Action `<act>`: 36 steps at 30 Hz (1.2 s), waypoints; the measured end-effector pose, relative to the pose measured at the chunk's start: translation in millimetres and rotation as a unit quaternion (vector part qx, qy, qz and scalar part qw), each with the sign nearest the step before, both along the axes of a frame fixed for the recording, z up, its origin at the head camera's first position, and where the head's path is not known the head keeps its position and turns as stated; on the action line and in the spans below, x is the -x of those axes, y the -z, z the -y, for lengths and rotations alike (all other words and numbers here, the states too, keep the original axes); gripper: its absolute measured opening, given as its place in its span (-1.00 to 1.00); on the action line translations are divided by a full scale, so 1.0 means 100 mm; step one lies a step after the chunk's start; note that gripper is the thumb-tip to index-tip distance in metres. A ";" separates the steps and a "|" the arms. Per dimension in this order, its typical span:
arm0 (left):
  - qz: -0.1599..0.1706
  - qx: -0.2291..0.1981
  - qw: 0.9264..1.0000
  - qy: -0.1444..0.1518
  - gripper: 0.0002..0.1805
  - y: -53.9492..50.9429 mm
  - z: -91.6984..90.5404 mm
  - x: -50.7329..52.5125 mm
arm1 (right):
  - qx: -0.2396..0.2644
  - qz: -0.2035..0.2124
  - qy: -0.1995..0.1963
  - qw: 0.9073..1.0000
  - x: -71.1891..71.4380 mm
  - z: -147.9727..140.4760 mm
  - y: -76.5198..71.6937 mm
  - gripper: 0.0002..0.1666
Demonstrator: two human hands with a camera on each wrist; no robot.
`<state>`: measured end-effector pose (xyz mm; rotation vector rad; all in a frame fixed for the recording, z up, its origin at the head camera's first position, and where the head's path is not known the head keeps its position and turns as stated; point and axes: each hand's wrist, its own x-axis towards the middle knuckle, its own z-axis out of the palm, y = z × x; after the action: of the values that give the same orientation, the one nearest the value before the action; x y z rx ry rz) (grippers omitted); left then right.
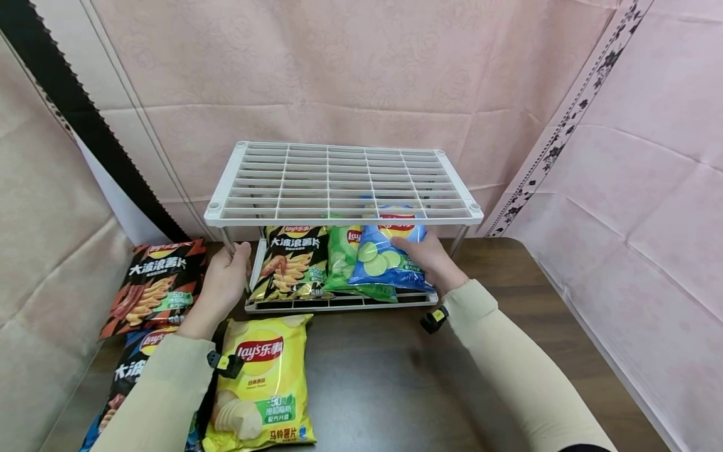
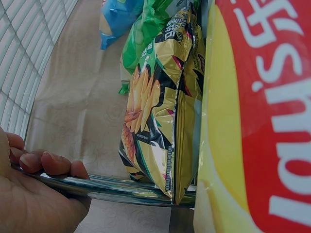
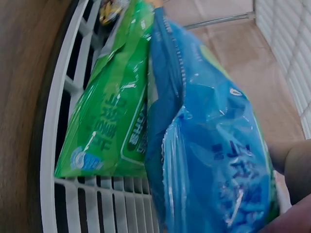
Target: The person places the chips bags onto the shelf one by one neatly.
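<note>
My left hand (image 1: 224, 280) grips a metal post (image 2: 112, 190) at the left front of a white two-tier rack (image 1: 339, 221). With my right hand (image 1: 432, 260) I hold a blue bag of Lay's chips (image 1: 369, 269) by its right side, between the rack's tiers. Behind and left of it, a green chip bag (image 1: 339, 251) leans over the lower shelf. At the left end of that shelf stands a black and gold chip bag (image 1: 290, 260). In the right wrist view the blue bag hides most of my right fingers.
A yellow chip bag (image 1: 277, 370) lies on the dark table (image 1: 390, 376) before the rack. Further left lie a red and black bag (image 1: 158, 289) and a blue and black bag (image 1: 127, 370), partly under my left sleeve. Pink cloth (image 1: 339, 75) hangs behind the rack.
</note>
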<state>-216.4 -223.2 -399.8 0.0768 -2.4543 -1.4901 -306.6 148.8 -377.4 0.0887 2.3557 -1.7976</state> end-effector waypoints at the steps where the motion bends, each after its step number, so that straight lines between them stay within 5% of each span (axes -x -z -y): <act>1: -0.001 -0.001 1.000 0.000 -0.31 0.00 0.00 0.00 | -0.011 -0.014 0.001 1.000 0.00 0.01 0.01 -0.03; 9: -0.007 -0.005 1.000 0.005 -0.32 -0.01 0.00 0.00 | -0.107 -0.104 0.044 0.988 0.03 0.10 0.10 -0.02; 16: -0.003 -0.004 1.000 0.000 -0.31 0.01 0.01 0.00 | -0.159 -0.078 0.062 0.982 0.01 0.13 0.15 -0.03; 23: -0.001 -0.009 1.000 0.002 -0.28 0.01 0.02 0.00 | -0.177 -0.099 0.055 0.978 0.01 0.18 0.22 -0.09; 31: 0.000 -0.010 1.000 -0.001 -0.30 0.01 0.01 0.00 | -0.209 -0.102 0.014 0.973 -0.04 0.25 0.25 0.36; 36: 0.002 -0.008 1.000 -0.001 -0.28 0.00 0.00 -0.01 | -0.241 -0.084 -0.014 0.967 -0.06 0.27 0.26 0.44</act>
<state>-215.7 -223.4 -400.1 0.0841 -2.4441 -1.5112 -300.2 121.3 -403.7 -0.0362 2.8495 -1.2230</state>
